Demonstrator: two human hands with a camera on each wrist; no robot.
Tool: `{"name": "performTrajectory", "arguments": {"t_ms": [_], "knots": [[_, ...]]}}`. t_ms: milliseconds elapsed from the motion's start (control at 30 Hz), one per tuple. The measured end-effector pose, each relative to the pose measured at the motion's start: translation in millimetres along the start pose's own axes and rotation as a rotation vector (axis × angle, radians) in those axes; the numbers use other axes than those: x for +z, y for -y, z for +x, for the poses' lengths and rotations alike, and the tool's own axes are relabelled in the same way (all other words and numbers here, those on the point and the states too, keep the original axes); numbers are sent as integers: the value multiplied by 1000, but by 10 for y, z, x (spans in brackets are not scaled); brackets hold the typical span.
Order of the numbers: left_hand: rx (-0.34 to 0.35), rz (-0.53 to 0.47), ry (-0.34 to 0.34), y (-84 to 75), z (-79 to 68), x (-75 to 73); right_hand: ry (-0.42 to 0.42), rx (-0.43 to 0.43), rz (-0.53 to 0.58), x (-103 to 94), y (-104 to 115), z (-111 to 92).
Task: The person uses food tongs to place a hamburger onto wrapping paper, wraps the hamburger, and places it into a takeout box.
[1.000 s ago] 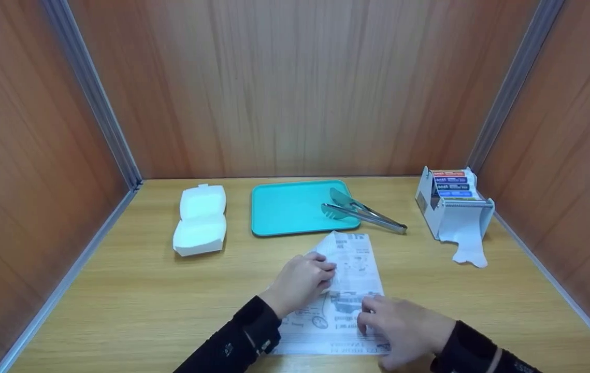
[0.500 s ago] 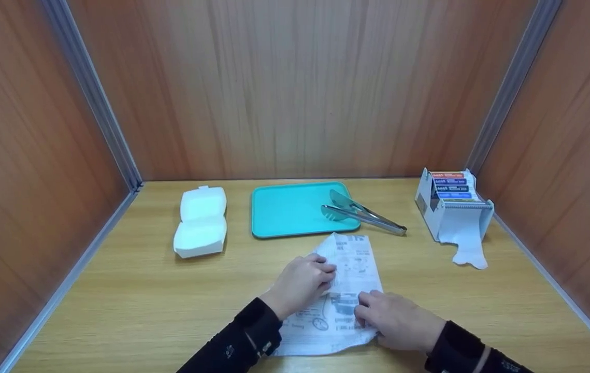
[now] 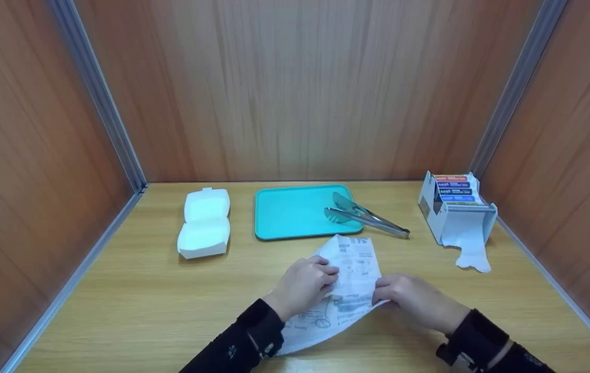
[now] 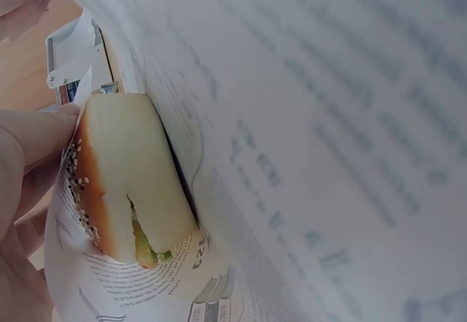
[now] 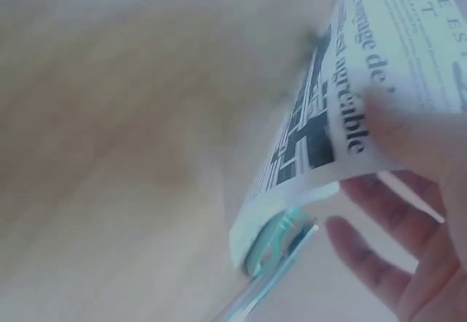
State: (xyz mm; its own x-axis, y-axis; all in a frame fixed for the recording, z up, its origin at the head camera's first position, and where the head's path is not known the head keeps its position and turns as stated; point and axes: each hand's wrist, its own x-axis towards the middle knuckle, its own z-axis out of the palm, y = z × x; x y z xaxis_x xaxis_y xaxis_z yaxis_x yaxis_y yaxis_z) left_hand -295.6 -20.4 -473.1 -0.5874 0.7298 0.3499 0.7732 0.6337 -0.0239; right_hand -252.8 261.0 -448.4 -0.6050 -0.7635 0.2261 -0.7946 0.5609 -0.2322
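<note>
A sheet of printed wrapping paper (image 3: 359,272) lies on the table in front of the person, partly folded over. Inside its fold, the left wrist view shows a bun (image 4: 135,169) with black and white seeds and green filling in a slit. Curled over the paper's left side, my left hand (image 3: 306,285) holds the bun through the paper. At the right edge, my right hand (image 3: 419,300) pinches the sheet, its near edge lifted and curving. The right wrist view shows the thumb on the printed face and the fingers behind. From the head view the bun is hidden.
A white foam clamshell box (image 3: 204,228) stands unfolded at the left. Behind the paper is a turquoise tray (image 3: 289,212), with metal tongs (image 3: 380,223) resting across its right corner. A label dispenser (image 3: 460,212) with a hanging white strip stands at the right. Wooden panels enclose the table.
My right hand has taken up the paper's near right corner and brought it up and away from the person, lifting the near edge. The left hand has stayed in place.
</note>
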Motion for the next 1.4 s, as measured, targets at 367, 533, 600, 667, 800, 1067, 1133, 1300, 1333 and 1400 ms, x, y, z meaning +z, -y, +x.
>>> {"name": "performTrajectory", "arguments": {"t_ms": [367,533,600,667,800,1067,1133,1300,1333,1400], "knots": [[19,-18,-63,57,-11,-1,-189,8,56,-128,-56,488],[-255,-557,8,82,-21,9,-211,103,183,-36,-79,800],[-396,-861,-1,84,-37,-9,-222,135,228,31,-94,919],[-459,-1012,10,102,-62,-34,-225,166,270,96,-109,1023],[-399,-1000,44,202,-98,-83,-226,199,324,204,-152,1176],[-346,-1031,87,381,-101,-115,-179,345,370,304,-186,1351],[-354,-1007,64,422,-95,-105,-161,392,356,315,-177,1402],[-380,-885,-31,534,-90,-75,-115,438,287,351,-146,1527],[-411,-905,-44,550,-94,-76,-105,435,265,357,-141,1547],[-503,-985,-70,571,-109,-90,-96,424,226,366,-133,1577]]}}
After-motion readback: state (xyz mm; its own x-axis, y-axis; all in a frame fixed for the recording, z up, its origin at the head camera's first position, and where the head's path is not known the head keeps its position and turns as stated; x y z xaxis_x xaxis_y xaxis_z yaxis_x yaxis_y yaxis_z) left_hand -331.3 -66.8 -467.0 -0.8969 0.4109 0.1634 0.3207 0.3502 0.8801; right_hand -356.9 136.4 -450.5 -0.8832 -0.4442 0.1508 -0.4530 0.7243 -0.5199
